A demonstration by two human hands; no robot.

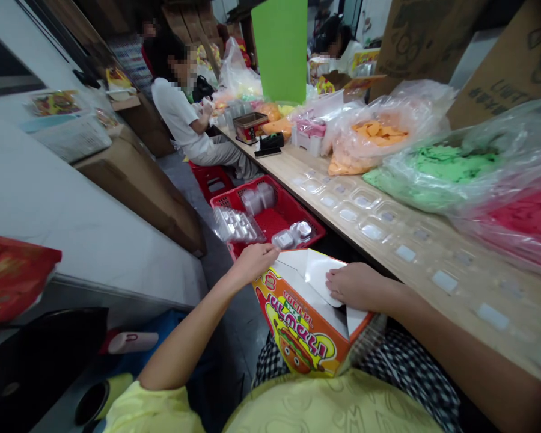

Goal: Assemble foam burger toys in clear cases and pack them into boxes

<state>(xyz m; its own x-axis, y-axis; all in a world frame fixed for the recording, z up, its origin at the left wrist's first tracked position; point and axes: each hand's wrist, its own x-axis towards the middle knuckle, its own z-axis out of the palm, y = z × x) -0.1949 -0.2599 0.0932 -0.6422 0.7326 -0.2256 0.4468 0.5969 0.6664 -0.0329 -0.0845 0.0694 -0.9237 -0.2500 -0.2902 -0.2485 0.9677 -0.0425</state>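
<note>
An orange and yellow printed cardboard box [293,325] stands tilted on my lap, its white inner flaps [313,267] facing up. Cartoon burger art covers its near side. With fingers closed at the far left corner, my left hand [258,260] grips the box edge. My right hand [354,285] lies over the right part of the box top, its fingers stretched flat on a white flap. Just beyond the box sits a red plastic basket [277,222] holding clear plastic packs [238,225]. The inside of the box is mostly hidden.
Along the right runs a wooden table [324,207] with rows of clear trays [372,231]. Bags of orange [374,135], green [451,165] and pink [527,207] material stand behind them. A person [180,108] sits beyond on a red stool [211,180]. Cartons [139,186] line the left.
</note>
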